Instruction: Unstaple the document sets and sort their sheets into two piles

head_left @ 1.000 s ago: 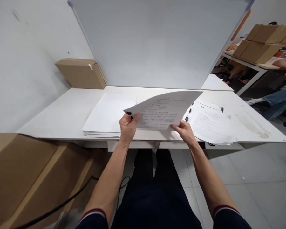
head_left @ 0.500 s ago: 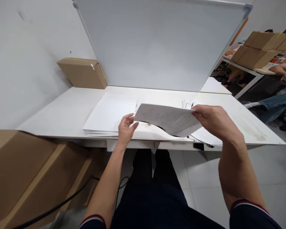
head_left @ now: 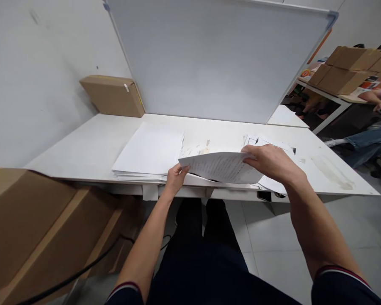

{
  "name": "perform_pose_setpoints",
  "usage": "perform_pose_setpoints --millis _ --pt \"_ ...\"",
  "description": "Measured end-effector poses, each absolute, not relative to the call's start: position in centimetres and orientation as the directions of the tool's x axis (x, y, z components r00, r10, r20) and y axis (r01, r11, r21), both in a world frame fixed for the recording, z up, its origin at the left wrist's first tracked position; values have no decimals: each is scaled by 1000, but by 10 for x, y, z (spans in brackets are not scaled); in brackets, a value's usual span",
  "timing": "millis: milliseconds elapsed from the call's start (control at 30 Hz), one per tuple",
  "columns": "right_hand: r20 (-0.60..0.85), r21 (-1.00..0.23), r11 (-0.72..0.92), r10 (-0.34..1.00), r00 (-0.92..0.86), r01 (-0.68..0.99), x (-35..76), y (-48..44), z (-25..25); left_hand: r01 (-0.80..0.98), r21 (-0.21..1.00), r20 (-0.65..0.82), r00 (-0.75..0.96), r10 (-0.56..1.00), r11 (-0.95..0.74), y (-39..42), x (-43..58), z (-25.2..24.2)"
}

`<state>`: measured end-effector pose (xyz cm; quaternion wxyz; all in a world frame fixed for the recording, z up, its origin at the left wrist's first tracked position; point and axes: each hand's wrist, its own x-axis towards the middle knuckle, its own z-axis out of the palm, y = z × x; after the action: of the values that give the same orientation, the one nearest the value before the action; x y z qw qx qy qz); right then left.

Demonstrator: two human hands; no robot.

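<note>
Between my hands a printed sheet of paper is held tilted above the front edge of the desk, its text side toward me. My left hand pinches its left corner between thumb and fingers. Gripping the upper right edge is my right hand, thumb below and fingers on top. Left of the sheet lies a stack of white paper, blank side up. Partly hidden under my right hand, more printed papers lie on the desk.
A cardboard box stands at the back left, against a whiteboard. Large cartons are on the floor at left, with a black cable in front. At right, another person's arm rests by boxes on a table.
The printed sheet has come down and tilted toward me. My left hand has closed on its left corner, and my right hand has moved left and slightly lower.
</note>
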<state>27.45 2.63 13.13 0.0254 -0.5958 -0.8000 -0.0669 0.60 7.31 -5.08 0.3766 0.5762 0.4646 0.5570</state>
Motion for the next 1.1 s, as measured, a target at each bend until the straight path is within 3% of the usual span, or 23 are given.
perform_pose_setpoints --millis 267,433,533,633,700,733,833,967,1100 --pt "104 101 309 942 -319 946 275 15 139 234 908 373 -79 924 -347 67 2 -38" --pt "110 -53 447 891 -440 893 275 -11 152 245 860 461 6 887 -448 49 -3 16" --pt "114 -258 464 885 -451 847 285 -22 148 226 841 496 42 867 -492 38 -7 47" --pt "25 -610 291 937 -349 737 301 -27 122 178 870 468 1 884 -460 39 -10 51" --pt "-146 -838 15 957 -250 546 308 -31 87 128 900 423 -24 906 -417 46 -8 36" --pt "-243 -896 -128 942 -229 425 308 -34 66 119 912 400 -39 916 -393 50 -6 24" --pt "-434 -900 -418 887 -158 125 297 -49 -3 230 918 348 -76 934 -323 62 6 -12" --pt "-478 -870 -482 876 -59 -105 274 -76 -68 412 851 341 38 939 -326 75 24 -44" --pt "-505 -844 -490 863 16 -219 266 -91 -79 427 827 376 66 924 -366 87 29 -60"
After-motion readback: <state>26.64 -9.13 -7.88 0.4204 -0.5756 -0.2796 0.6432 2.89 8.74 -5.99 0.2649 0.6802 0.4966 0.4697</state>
